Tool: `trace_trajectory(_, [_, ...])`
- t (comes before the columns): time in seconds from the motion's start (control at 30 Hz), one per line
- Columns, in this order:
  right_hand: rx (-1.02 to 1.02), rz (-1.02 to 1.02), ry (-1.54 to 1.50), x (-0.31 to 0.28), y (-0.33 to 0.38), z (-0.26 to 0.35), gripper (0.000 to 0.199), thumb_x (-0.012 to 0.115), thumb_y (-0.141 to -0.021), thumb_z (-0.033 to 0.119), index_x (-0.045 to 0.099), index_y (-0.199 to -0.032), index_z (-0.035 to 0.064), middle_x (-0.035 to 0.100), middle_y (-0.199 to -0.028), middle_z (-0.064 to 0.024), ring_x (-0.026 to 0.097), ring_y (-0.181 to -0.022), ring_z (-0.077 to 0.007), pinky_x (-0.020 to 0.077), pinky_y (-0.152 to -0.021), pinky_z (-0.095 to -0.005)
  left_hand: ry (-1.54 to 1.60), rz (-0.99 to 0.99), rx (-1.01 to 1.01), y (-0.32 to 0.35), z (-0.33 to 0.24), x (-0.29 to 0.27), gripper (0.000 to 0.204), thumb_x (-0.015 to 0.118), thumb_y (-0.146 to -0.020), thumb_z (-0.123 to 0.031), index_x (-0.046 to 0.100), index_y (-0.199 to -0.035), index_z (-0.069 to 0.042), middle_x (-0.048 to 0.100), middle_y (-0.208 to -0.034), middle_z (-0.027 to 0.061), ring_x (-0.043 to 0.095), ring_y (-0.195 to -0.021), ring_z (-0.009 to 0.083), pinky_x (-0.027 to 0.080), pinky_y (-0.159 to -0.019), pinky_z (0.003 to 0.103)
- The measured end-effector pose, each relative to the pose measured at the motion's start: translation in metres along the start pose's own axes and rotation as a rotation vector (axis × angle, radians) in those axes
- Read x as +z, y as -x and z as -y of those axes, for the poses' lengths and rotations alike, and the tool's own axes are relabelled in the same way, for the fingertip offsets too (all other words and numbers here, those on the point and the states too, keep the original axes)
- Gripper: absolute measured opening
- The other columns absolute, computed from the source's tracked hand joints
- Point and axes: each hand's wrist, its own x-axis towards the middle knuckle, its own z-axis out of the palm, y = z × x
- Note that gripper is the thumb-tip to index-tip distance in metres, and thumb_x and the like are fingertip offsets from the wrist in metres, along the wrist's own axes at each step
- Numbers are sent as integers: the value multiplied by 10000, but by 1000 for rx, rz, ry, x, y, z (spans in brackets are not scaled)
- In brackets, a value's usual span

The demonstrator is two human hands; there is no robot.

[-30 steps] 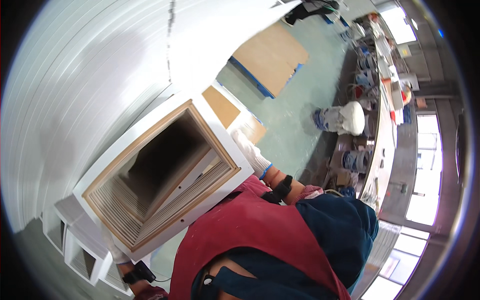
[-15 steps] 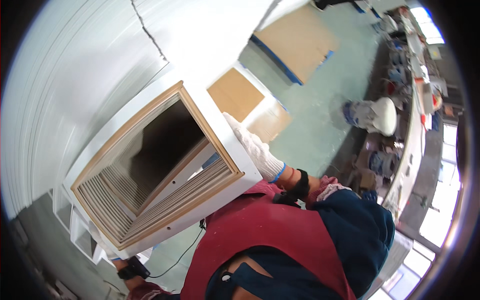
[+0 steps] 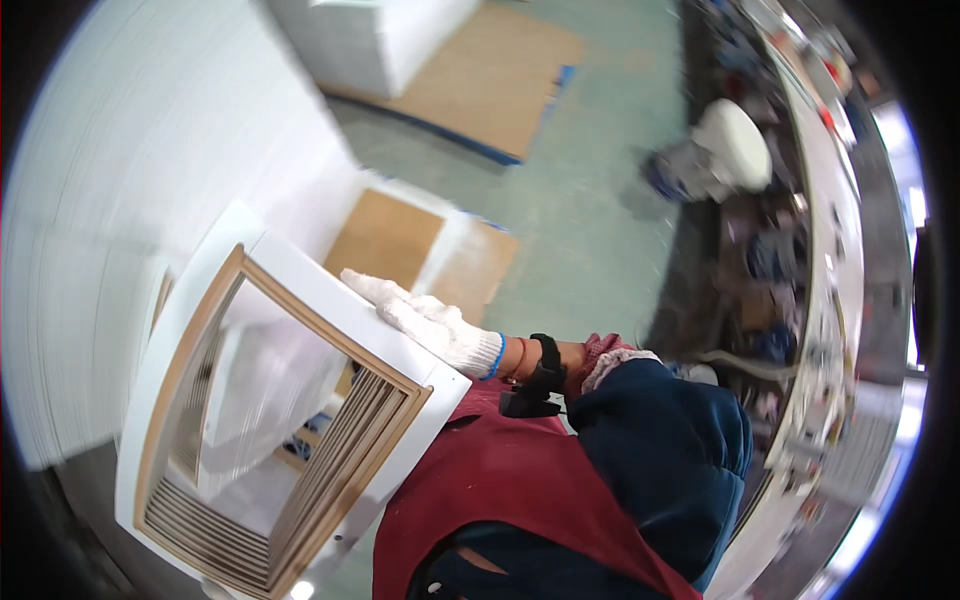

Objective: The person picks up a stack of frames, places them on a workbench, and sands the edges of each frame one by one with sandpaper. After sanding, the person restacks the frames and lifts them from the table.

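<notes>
A stack of white rectangular frames (image 3: 130,480) with tan inner edges hangs tilted in front of me at lower left. Its opening is ringed inside by many parallel ridges, and I can see through it. My right hand (image 3: 425,325), in a white knitted glove, lies along the upper right side of the stack and grips it, its fingers pressed together. At the bottom edge only a pale sliver of my left hand (image 3: 215,590) seems to show below the near corner. Its fingers are hidden.
A tall white wall of stacked pieces (image 3: 190,130) stands on the left. Flat brown boards (image 3: 390,235) lie on the green floor beyond, near a larger board with a white block (image 3: 345,30). A white-topped stool (image 3: 735,145) stands right, before a long cluttered bench (image 3: 830,230).
The view has swung, so the floor boards and stool appear further left. The stack has dropped lower and tilted more steeply, with my right hand still against its side. My left wrist has left the picture.
</notes>
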Motion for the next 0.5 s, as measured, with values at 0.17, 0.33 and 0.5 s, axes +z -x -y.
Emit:
trace_trajectory(0.17, [12,-304,116,-91,128,11,565,408,-1045,420,392,-1504,92,400,-1546,-100,375,-1415,-236,258,-1169,-323,84,384,-151,8,9,135,584,484,-992,-476,481,-1366,-27,604,-1231,132,610,-1067,224,535,-922,379])
trace_trajectory(0.33, [154,-702,388,-153,217,8,563,311,-1046,473,354,-1527,182,400,-1549,-82,440,-1372,-283,312,-1144,-341,81,818,-277,0,11,289,631,499,-979,-510,464,-1393,-36,593,-1261,134,607,-1091,234,532,-933,383])
trace_trajectory(0.5, [239,-1025,504,-223,292,26,524,288,-1052,386,322,-1535,184,419,-1529,-110,450,-1357,-325,356,-1116,-365,42,1206,-374,40,-2,467,680,514,-965,-545,447,-1420,-44,582,-1291,136,604,-1115,244,530,-944,386])
